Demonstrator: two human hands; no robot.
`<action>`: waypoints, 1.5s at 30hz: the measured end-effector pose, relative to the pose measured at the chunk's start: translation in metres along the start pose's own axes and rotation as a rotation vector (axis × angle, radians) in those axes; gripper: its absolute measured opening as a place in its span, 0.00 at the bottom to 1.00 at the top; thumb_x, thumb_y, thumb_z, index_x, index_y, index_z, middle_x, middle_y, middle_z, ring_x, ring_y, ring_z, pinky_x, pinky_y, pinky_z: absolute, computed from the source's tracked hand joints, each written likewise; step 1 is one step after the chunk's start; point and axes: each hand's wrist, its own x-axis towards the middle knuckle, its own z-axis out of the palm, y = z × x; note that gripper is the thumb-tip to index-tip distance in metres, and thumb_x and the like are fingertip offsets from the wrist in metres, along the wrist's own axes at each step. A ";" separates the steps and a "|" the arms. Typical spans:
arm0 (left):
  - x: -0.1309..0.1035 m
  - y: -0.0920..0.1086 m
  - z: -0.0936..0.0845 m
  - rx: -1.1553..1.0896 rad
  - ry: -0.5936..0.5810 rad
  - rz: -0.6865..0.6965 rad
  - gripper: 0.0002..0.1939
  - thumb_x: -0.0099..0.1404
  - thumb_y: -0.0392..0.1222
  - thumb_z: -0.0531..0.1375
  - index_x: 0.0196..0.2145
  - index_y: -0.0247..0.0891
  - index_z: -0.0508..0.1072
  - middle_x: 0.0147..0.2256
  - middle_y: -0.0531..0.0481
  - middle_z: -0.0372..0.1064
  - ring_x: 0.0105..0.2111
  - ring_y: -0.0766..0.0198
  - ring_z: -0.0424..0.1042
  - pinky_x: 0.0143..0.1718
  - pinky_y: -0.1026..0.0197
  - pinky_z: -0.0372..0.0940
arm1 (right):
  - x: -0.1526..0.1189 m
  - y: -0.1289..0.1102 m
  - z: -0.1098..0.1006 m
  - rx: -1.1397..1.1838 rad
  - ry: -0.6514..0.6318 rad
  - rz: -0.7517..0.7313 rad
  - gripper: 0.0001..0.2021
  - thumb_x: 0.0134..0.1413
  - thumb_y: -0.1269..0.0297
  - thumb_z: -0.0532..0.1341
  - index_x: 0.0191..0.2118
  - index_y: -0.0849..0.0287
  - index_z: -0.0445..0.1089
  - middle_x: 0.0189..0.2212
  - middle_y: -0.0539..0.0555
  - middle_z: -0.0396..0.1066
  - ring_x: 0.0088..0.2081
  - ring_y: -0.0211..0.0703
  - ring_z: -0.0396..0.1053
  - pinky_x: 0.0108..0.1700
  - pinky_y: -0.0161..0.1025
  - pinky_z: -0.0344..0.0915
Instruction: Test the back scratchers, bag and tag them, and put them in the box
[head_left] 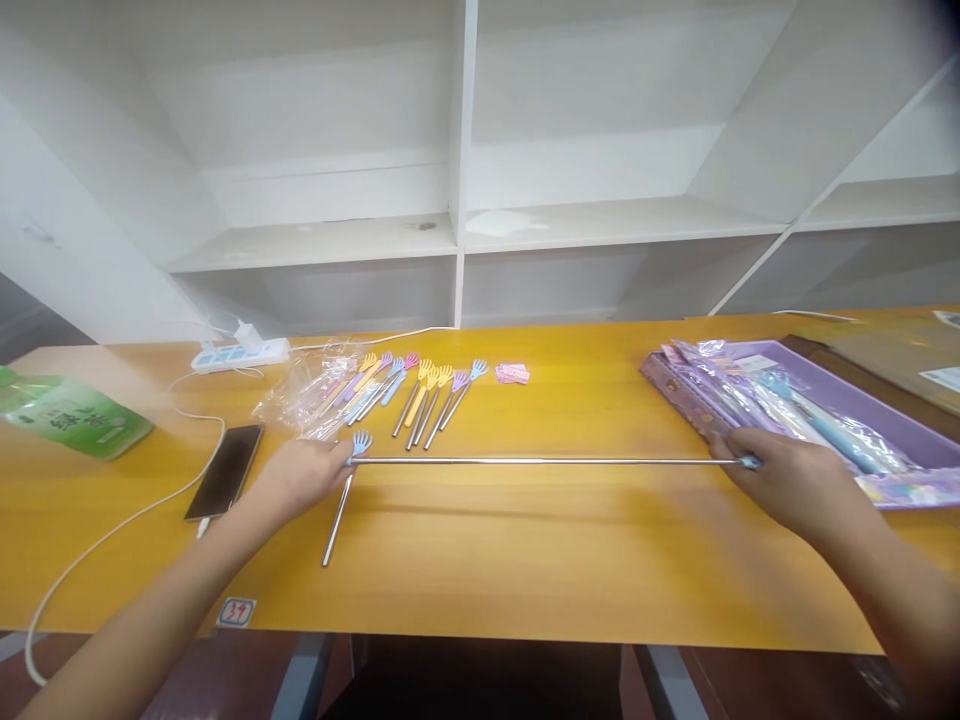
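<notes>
A silver telescopic back scratcher (544,461) is stretched out level above the table, held at both ends. My left hand (309,477) is closed on its left end. Closed around the other end, where a bit of light blue shows, is my right hand (784,478). Which end bears the scratching head is hidden by the fingers. Just below my left hand another back scratcher (337,525) lies slanted, its rod partly covered. Behind it, several back scratchers (431,403) with yellow, purple and blue hand-shaped heads lie in a row, some beside clear plastic wrapping (307,390).
A purple box (870,385) of wrapped items stands at the right, by a cardboard box (885,345). Small pink cards (512,373) lie at the back. On the left are a phone (224,472) with a cable, a power strip (240,353) and a green pouch (71,412).
</notes>
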 end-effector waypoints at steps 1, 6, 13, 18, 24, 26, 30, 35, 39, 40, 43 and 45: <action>0.003 0.003 -0.003 -0.003 -0.044 -0.010 0.08 0.73 0.43 0.55 0.40 0.40 0.73 0.26 0.48 0.74 0.25 0.58 0.73 0.27 0.62 0.62 | 0.003 -0.004 0.000 -0.005 -0.006 -0.006 0.30 0.62 0.32 0.53 0.21 0.51 0.64 0.20 0.59 0.66 0.21 0.41 0.57 0.27 0.47 0.52; 0.033 0.052 -0.019 -0.029 -0.159 -0.070 0.12 0.75 0.39 0.51 0.43 0.37 0.74 0.30 0.43 0.78 0.27 0.54 0.75 0.29 0.57 0.66 | 0.019 -0.080 0.004 0.067 -0.008 -0.063 0.23 0.69 0.46 0.52 0.23 0.51 0.58 0.22 0.56 0.67 0.23 0.45 0.61 0.29 0.44 0.53; 0.091 0.157 -0.034 -0.195 -0.185 0.119 0.10 0.73 0.32 0.52 0.41 0.35 0.74 0.30 0.40 0.78 0.28 0.52 0.79 0.29 0.56 0.68 | 0.005 -0.263 0.046 0.079 -0.096 -0.266 0.11 0.66 0.67 0.57 0.30 0.55 0.69 0.26 0.54 0.72 0.27 0.42 0.66 0.30 0.38 0.48; 0.087 0.154 -0.022 -0.136 -0.145 0.192 0.08 0.76 0.39 0.54 0.43 0.35 0.72 0.32 0.40 0.78 0.29 0.53 0.79 0.29 0.58 0.68 | -0.007 -0.275 0.059 0.027 -0.171 -0.363 0.11 0.67 0.67 0.57 0.32 0.57 0.72 0.26 0.53 0.71 0.27 0.42 0.65 0.29 0.41 0.44; 0.079 0.149 -0.012 -0.139 -0.025 0.282 0.07 0.77 0.38 0.53 0.44 0.37 0.71 0.33 0.43 0.76 0.29 0.53 0.78 0.28 0.57 0.67 | -0.008 -0.273 0.061 0.046 -0.238 -0.450 0.11 0.66 0.69 0.60 0.30 0.58 0.73 0.26 0.54 0.73 0.29 0.42 0.66 0.32 0.40 0.47; 0.080 0.150 -0.014 -0.129 -0.019 0.274 0.08 0.76 0.36 0.52 0.43 0.37 0.70 0.34 0.44 0.76 0.30 0.53 0.78 0.27 0.57 0.66 | -0.006 -0.276 0.059 0.046 -0.256 -0.458 0.11 0.66 0.69 0.59 0.31 0.58 0.73 0.27 0.55 0.74 0.30 0.42 0.66 0.32 0.40 0.46; 0.080 0.152 -0.014 -0.123 0.013 0.219 0.09 0.75 0.34 0.52 0.39 0.37 0.71 0.34 0.43 0.76 0.33 0.52 0.79 0.29 0.57 0.68 | -0.002 -0.281 0.053 0.031 -0.276 -0.451 0.11 0.67 0.68 0.59 0.31 0.58 0.74 0.27 0.55 0.74 0.29 0.41 0.67 0.31 0.40 0.44; 0.079 0.158 -0.013 -0.127 0.032 0.177 0.09 0.70 0.27 0.53 0.39 0.35 0.72 0.34 0.41 0.76 0.35 0.52 0.79 0.31 0.57 0.70 | -0.002 -0.289 0.050 0.033 -0.326 -0.399 0.11 0.66 0.67 0.60 0.31 0.58 0.74 0.27 0.55 0.76 0.29 0.41 0.69 0.30 0.40 0.43; 0.085 0.165 -0.020 -0.156 -0.066 0.087 0.10 0.66 0.24 0.55 0.38 0.33 0.75 0.34 0.38 0.78 0.35 0.51 0.80 0.31 0.57 0.71 | 0.000 -0.296 0.048 0.028 -0.410 -0.368 0.10 0.65 0.68 0.60 0.31 0.58 0.73 0.28 0.55 0.77 0.29 0.41 0.71 0.29 0.40 0.43; 0.088 0.167 -0.022 -0.163 -0.091 0.062 0.10 0.66 0.24 0.55 0.37 0.33 0.75 0.34 0.37 0.79 0.35 0.51 0.80 0.31 0.57 0.71 | 0.001 -0.297 0.048 0.016 -0.430 -0.359 0.11 0.65 0.68 0.59 0.31 0.58 0.73 0.29 0.55 0.78 0.29 0.42 0.71 0.29 0.40 0.42; 0.095 0.167 -0.025 -0.158 -0.122 0.023 0.11 0.66 0.24 0.56 0.37 0.32 0.77 0.34 0.35 0.79 0.35 0.49 0.81 0.31 0.57 0.69 | 0.005 -0.293 0.048 -0.026 -0.471 -0.344 0.12 0.68 0.65 0.56 0.34 0.56 0.74 0.30 0.55 0.79 0.30 0.42 0.73 0.29 0.39 0.41; 0.097 0.156 -0.026 -0.135 -0.114 0.009 0.12 0.66 0.23 0.56 0.38 0.32 0.77 0.34 0.35 0.79 0.34 0.49 0.81 0.30 0.57 0.68 | 0.009 -0.278 0.046 -0.040 -0.478 -0.347 0.12 0.69 0.63 0.55 0.36 0.55 0.74 0.32 0.54 0.80 0.31 0.42 0.74 0.29 0.38 0.41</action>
